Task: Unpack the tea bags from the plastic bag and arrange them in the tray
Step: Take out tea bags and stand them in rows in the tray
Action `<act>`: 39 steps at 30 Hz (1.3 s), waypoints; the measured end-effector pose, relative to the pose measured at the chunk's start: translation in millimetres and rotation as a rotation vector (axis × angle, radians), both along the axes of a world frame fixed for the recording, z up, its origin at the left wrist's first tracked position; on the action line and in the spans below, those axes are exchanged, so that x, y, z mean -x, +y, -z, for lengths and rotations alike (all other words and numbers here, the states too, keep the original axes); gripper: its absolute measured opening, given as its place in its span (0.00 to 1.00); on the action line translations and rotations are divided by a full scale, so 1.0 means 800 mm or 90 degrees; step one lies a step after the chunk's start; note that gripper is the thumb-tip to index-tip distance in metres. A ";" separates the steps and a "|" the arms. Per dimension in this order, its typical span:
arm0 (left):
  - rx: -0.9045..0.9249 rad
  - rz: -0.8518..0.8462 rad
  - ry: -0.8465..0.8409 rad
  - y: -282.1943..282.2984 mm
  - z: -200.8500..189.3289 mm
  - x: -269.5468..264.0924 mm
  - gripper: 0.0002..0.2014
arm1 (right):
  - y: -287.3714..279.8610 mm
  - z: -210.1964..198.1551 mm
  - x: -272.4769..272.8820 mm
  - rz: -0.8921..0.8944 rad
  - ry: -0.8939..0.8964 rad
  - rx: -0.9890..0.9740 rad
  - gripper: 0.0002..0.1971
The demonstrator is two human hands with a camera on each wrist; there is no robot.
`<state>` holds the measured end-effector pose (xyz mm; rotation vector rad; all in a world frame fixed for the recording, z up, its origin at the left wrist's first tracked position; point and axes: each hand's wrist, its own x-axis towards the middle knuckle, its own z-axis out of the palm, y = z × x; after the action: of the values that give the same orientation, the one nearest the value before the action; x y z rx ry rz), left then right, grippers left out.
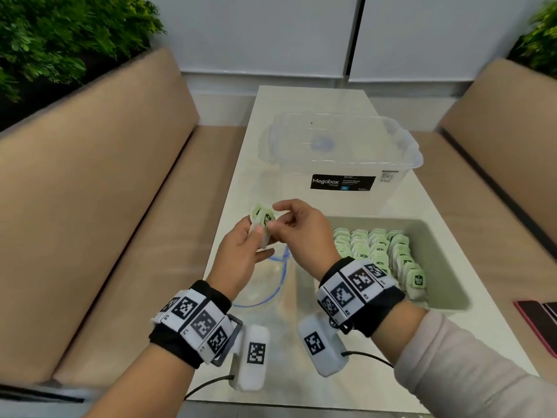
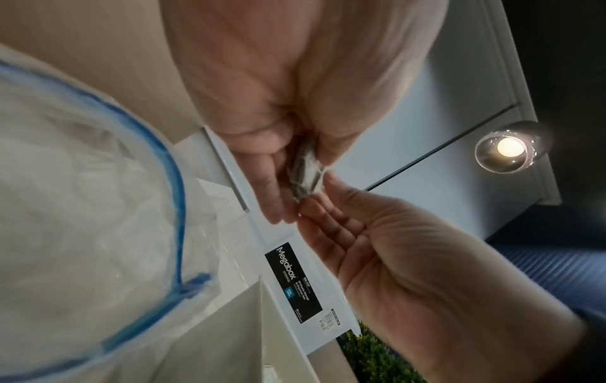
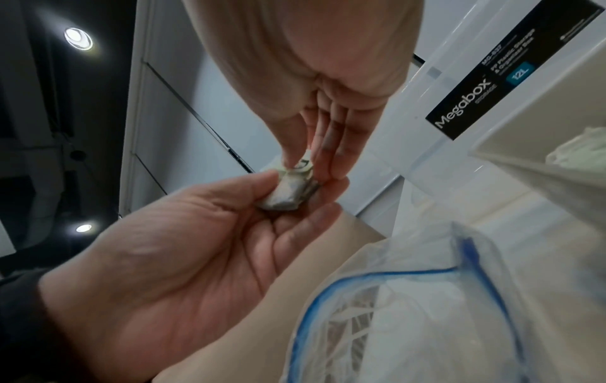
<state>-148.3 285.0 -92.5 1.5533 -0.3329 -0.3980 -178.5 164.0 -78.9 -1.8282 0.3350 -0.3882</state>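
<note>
My left hand (image 1: 254, 235) grips a small bunch of green-and-white tea bags (image 1: 261, 219) above the table, left of the tray. My right hand (image 1: 273, 217) meets it from the right and pinches one tea bag of the bunch between thumb and fingers. In the right wrist view the tea bags (image 3: 290, 188) lie between both hands' fingertips; in the left wrist view the tea bags (image 2: 306, 172) look grey. The clear plastic bag (image 1: 265, 285) with a blue zip lies open below my hands. The beige tray (image 1: 443, 245) at the right holds several rows of tea bags (image 1: 379, 251).
A clear Megabox storage box (image 1: 343, 164) stands on the table behind my hands. A dark red phone (image 1: 536, 321) lies at the table's right edge. Tan benches flank the narrow white table (image 1: 301, 101) on both sides.
</note>
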 end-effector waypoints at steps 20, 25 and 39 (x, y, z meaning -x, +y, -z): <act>0.041 -0.059 0.074 -0.056 0.010 0.005 0.08 | -0.138 -0.035 0.039 -0.198 0.158 0.246 0.10; 0.002 -0.058 0.061 -0.054 0.020 0.004 0.09 | -0.166 -0.023 0.034 -0.334 0.410 0.437 0.06; -0.084 -0.034 -0.013 -0.051 0.023 0.009 0.06 | -0.149 0.028 -0.007 -0.553 0.606 0.702 0.10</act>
<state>-155.6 243.9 -110.7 1.6929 -0.2854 -0.3687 -172.8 44.7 -101.5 -2.8982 -0.1312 1.1668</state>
